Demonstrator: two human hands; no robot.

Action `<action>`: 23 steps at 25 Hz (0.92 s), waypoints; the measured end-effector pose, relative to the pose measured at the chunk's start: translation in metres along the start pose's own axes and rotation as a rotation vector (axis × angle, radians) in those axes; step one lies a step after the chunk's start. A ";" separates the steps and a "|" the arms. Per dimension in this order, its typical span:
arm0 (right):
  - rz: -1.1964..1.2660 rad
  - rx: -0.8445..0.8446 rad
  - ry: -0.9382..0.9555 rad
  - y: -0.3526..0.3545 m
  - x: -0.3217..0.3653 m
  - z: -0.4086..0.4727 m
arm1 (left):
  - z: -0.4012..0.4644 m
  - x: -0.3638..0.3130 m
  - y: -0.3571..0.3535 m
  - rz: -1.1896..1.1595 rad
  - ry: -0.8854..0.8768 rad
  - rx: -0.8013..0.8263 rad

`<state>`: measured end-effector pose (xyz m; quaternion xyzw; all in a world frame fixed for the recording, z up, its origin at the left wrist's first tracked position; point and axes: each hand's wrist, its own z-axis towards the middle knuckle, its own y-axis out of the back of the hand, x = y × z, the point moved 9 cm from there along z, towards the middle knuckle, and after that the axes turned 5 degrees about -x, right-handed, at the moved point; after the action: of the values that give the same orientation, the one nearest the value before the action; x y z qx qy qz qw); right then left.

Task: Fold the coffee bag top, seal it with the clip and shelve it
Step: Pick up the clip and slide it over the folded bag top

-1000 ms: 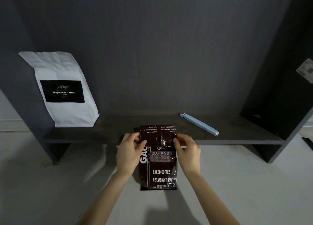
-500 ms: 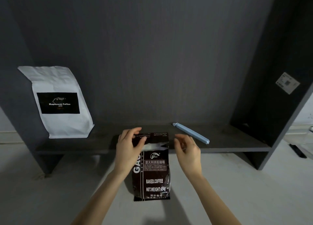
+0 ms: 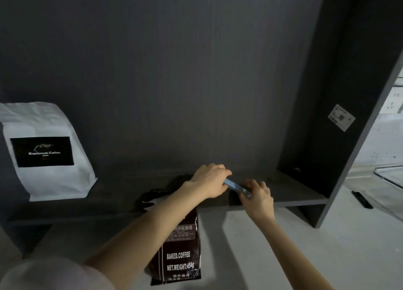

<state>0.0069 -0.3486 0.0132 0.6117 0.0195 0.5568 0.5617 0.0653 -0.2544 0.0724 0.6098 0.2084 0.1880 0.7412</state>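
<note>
Both arms reach to frame center. Left hand (image 3: 210,180) and right hand (image 3: 257,194) fingers clamp the clip (image 3: 236,187) ends. Coffee bag (image 3: 180,254) lies below, untouched.

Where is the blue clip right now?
The blue clip lies over the shelf, right of centre, gripped between the left hand and right hand.

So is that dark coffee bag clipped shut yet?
Not yet. The blue clip is in both hands above the shelf, off the dark coffee bag.

Coffee bag (image 3: 181,254) at 6 o'clock, before the shelf (image 3: 294,193), top leaning on its front edge. Second bag (image 3: 46,152) at 9 o'clock, on the shelf. Clip (image 3: 236,187) at centre, between left hand (image 3: 210,180) and right hand (image 3: 258,197), above the shelf.
</note>
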 end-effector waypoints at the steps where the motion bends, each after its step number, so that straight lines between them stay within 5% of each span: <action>1: -0.020 0.020 -0.004 -0.003 -0.003 0.002 | 0.008 -0.004 -0.009 0.031 -0.001 0.023; 13: 0.199 -0.102 0.043 0.014 0.000 -0.002 | 0.015 -0.005 -0.041 -0.042 0.056 0.076; 23: 0.613 -0.080 0.093 0.050 0.062 -0.035 | -0.050 0.042 0.074 -0.125 0.123 -0.418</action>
<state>-0.0245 -0.3036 0.0803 0.5405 -0.1622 0.7278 0.3897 0.0718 -0.1775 0.1334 0.4161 0.2471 0.2177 0.8476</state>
